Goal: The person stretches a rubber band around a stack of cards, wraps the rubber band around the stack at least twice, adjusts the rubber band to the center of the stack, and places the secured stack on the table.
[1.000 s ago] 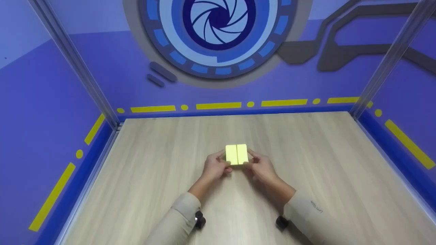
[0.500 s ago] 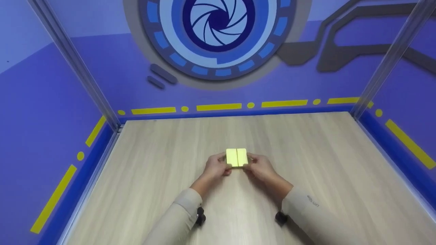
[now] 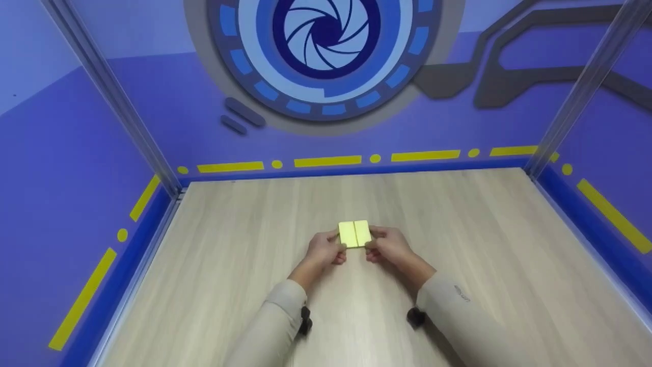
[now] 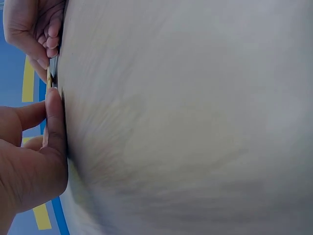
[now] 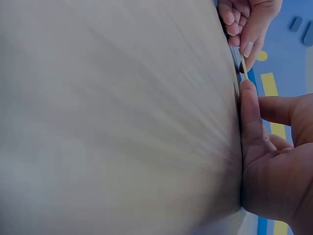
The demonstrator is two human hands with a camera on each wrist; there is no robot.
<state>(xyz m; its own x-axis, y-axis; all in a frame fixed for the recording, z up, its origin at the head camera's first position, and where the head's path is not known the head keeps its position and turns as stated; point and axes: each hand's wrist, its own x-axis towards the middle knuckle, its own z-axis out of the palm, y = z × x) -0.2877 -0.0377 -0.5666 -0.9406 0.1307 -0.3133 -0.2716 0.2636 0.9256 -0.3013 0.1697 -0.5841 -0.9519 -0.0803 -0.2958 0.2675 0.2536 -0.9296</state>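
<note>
A thin, pale-yellow square piece (image 3: pixel 348 235), split down the middle by a dark line into two panels, lies between the hands in the head view. My left hand (image 3: pixel 324 248) pinches its left side, thumb on the near corner. Opposite, my right hand (image 3: pixel 391 244) pinches the right side in much the same way. Both wrist views catch the piece only edge-on, as a narrow yellowish strip (image 4: pixel 48 76); its underside is hidden. Whether it touches the table cannot be told.
The wood-grain table (image 3: pixel 244 224) extends around the hands. Blue-purple panels with yellow dashes form the back wall (image 3: pixel 326 142) and both sides, with metal posts (image 3: pixel 122 112) at the corners. A small black device (image 3: pixel 416 317) sits at each sleeve.
The yellow piece first came slightly nearer, then rose a little in view. It now looks turned slightly and flatter. Both hands have kept their pinch on it.
</note>
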